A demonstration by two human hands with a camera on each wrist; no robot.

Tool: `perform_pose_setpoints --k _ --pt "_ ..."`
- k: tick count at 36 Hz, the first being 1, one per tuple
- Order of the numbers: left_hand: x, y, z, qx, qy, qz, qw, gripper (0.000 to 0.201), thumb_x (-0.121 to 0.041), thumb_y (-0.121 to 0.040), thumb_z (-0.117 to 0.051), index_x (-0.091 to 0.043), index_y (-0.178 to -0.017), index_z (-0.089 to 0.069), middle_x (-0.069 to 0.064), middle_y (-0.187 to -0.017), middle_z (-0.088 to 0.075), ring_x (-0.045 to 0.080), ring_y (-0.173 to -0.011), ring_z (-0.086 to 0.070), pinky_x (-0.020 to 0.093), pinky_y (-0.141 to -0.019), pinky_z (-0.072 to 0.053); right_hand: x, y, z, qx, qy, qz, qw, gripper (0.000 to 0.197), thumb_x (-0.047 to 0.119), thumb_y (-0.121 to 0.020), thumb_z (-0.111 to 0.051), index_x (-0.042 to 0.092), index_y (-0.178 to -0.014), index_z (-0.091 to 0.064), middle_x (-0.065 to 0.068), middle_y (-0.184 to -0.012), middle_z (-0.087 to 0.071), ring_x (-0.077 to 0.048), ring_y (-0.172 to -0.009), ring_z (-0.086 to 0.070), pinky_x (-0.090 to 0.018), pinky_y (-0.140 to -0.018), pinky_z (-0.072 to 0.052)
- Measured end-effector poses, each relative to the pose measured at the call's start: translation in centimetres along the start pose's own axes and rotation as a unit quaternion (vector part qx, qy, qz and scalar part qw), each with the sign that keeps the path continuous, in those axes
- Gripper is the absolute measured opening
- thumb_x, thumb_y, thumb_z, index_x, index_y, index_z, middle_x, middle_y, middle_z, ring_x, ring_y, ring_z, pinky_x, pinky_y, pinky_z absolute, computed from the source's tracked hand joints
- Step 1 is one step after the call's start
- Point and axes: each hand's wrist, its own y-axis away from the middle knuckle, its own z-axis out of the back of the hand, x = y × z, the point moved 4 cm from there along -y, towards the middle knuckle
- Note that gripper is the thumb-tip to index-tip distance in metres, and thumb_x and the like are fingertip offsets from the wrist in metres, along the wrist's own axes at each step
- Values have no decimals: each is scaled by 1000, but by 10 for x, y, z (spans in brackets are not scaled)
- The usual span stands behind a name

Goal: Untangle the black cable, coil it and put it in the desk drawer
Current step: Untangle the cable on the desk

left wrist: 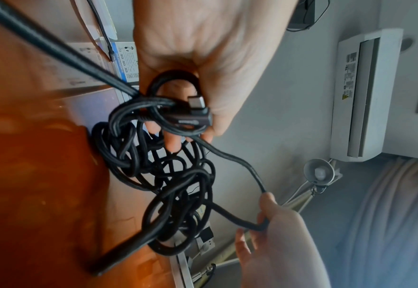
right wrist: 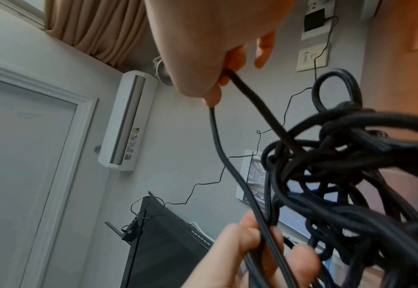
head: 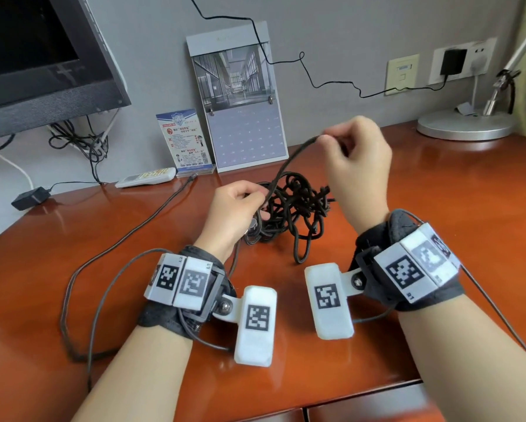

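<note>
Monitor (head: pixel 39 53), calendar (head: pixel 240 99), lamp base (head: pixel 465 124)

Soft, even daylight fills the room, and the polished desk (head: pixel 438 208) throws back pale patches of glare. The head view is sharp, though straight edges bow toward its borders. Both wrist views are softer (the nearest strands of black cable (right wrist: pixel 350 155) smear badly), with dim, hazy corners.

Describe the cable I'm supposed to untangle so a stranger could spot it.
On the reddish desk, in front of the wall calendar, the black cable sits knotted between both hands. Unlike the thin wall wire, it is thick.
</note>
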Motion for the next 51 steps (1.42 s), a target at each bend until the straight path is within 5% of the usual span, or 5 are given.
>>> perform_pose_setpoints --k 4,12,19,35,51 --pt "-4 1 -4 4 -28 -11 1000 24 -2 -91 -48 -16 -80 -64 2 -89 -66 0 -50 -63 12 -42 -35 -15 -4 8 -42 10 -80 996 17 13 -84 -57 22 -72 -49 5 -81 -49 -8 -76 -46 -17 -66 -32" --pt "0 2 0 -19 -25 -1 999 23 -4 -91 -50 -18 -79 -63 8 -60 -61 6 -41 -52 14 -39 -32 19 2 -4 85 138 203 966 43 2 -66 -45 12 -102 -67 -9 -108 -60 -26 -109 -45 -49 -107 -22" --pt "-1 2 -2 -14 -17 -10 1000 24 -3 -92 -51 -18 -78 -63 4 -67 -61 3 -40 -55 12 -40 -34 23 12 -23 195 174 297 919 31 26 -76 -56 21 -102 -71 -1 -106 -63 -22 -113 -42 -57 -102 -28" --pt "-3 -1 6 -18 -35 -19 999 27 -4 -89 -52 -22 -76 -66 -7 -82 -65 -1 -44 -57 12 -46 -41 0 -11 37 -178 126 43 975 17 19 -79 -51 4 -78 -58 -15 -86 -59 -21 -75 -50 -36 -65 -39" --pt "3 -5 7 -48 -61 -45 996 23 -9 -87 -59 -28 -76 -65 -14 -84 -65 4 -83 -60 14 -72 -45 16 7 -15 225 225 258 912 49 4 -63 -54 20 -106 -71 -17 -152 -30 -37 -142 -21 -61 -108 -17"
